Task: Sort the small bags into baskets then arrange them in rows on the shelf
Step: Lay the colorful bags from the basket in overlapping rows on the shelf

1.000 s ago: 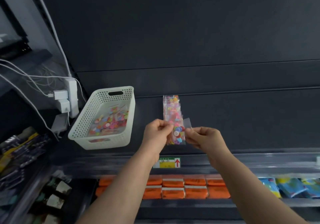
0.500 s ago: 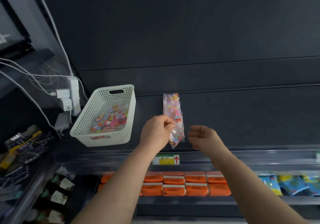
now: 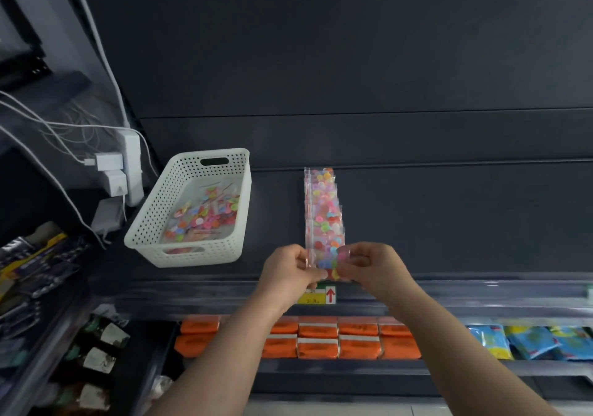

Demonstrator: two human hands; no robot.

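Clear plastic filled with bright buttons makes up the small bag (image 3: 328, 263) that both hands pinch at the front of the dark shelf (image 3: 449, 223). The left hand (image 3: 288, 269) has a narrow grip, thumb and curled fingers closed on the bag's left edge. The right hand (image 3: 372, 264) closes its grip the same way on the right edge, so the bag is stretched between them. It sits at the near end of the row of bags (image 3: 322, 203), which runs straight back toward the rear wall, each bag overlapping the next. Whether the held bag touches the shelf I cannot tell, since the fingers cover its lower part. To the left, well apart from the row, a white perforated basket (image 3: 150, 219) stands on the same shelf with more button bags (image 3: 205, 216) lying loose inside. Further left a white power strip (image 3: 133, 165) carries two chargers (image 3: 109, 162) with cables trailing off. A yellow price tag (image 3: 321, 295) with a red arrow is fixed to the shelf edge below the hands. On the lower shelf lie orange packs (image 3: 337, 338) and, to the right, blue packets (image 3: 529, 341).
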